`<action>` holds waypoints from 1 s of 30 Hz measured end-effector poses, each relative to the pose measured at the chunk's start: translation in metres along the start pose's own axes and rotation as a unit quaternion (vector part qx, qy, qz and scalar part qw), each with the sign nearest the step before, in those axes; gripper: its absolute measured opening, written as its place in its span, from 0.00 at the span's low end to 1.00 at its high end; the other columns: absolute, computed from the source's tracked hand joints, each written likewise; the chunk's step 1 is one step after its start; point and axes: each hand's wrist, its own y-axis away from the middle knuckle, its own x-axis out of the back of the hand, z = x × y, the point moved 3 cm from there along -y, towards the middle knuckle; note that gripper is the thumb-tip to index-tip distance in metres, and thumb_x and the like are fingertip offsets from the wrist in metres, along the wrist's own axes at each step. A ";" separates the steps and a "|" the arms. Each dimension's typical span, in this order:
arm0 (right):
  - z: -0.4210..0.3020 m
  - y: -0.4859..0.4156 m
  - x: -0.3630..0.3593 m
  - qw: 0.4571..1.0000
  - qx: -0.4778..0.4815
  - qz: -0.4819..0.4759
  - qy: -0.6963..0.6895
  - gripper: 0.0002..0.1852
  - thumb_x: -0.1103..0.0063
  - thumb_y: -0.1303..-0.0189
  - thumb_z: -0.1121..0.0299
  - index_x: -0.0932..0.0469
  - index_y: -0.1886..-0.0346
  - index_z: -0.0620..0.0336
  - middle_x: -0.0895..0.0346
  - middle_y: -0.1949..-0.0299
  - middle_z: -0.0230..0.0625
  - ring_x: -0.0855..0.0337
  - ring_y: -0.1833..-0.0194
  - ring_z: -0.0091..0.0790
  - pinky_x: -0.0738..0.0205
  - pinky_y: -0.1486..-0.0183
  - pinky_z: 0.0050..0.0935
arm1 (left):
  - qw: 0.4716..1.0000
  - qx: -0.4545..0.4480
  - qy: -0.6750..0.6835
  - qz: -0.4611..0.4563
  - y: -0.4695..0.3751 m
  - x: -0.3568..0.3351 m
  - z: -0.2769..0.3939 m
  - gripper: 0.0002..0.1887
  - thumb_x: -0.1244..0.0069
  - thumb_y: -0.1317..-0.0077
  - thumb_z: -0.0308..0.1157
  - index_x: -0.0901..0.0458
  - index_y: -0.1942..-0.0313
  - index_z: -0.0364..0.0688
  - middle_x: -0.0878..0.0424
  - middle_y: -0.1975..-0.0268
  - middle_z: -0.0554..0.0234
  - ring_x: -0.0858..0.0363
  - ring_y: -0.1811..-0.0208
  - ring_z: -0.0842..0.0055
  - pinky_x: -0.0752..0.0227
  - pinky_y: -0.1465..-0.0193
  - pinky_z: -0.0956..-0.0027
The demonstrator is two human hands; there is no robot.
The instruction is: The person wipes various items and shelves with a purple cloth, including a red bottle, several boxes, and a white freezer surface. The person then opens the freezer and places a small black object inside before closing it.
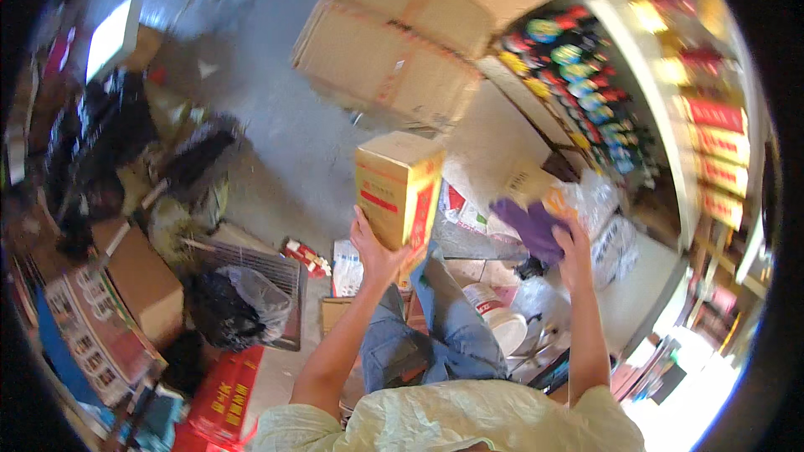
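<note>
A yellow-gold carton (384,191) with red bands and printing is held up in front of me, tilted a little. My left hand (377,251) grips it by its lower end, thumb on one side and fingers on the other. In my right hand (573,251) is a bunched purple cloth (531,226), apart from the carton and off to its right. Behind the cloth lie clear plastic bags (612,251). Between my knees and the right arm a white plastic bucket (502,320) leans over on the floor.
Large taped cardboard boxes (396,37) stand ahead. Shelving at right holds several red-and-yellow boxes (719,163) and a rack of colourful packets (581,81). To my left are a black plastic bag (229,314), a brown carton (141,282) and a red gift bag (226,395).
</note>
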 end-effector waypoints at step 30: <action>-0.021 0.122 0.258 0.980 0.179 -0.004 -0.083 0.17 0.38 0.38 0.60 0.20 0.50 0.58 0.19 0.61 0.41 0.18 0.58 0.37 0.24 0.51 0.33 | 0.843 -0.443 -0.186 -0.242 0.232 0.090 0.318 0.62 0.31 0.58 0.44 0.52 0.25 0.44 0.48 0.33 0.32 0.49 0.31 0.42 0.51 0.31 0.40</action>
